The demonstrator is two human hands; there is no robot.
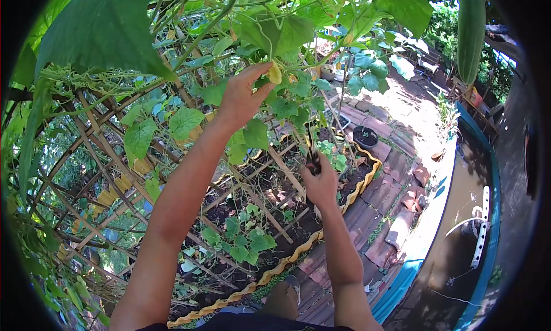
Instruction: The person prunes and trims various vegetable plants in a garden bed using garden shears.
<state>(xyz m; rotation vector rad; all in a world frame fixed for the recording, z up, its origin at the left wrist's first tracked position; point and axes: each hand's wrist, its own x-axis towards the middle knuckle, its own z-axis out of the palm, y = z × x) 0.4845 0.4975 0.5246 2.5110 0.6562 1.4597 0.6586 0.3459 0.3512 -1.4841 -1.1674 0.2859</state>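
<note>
My left hand (244,98) reaches up into the vines, thumb and fingers closed on a small yellow leaf (275,74) that hangs among green leaves. Lower and to the right, my right hand (322,184) is wrapped round dark-handled pruning shears (313,159), their narrow blades pointing upward. Behind the blades are thin stems and foliage. Broad green leaves (281,32) spread just above my left hand. A long green cucumber (471,35) hangs at the upper right, apart from both hands.
A bamboo lattice (109,153) carries vines on the left. Below, a soil bed is edged with wavy yellow border (313,239). Brick paving (373,216) runs beside it, with a black pot (365,137). A blue-rimmed pond (468,159) holds a white perforated pipe (481,227).
</note>
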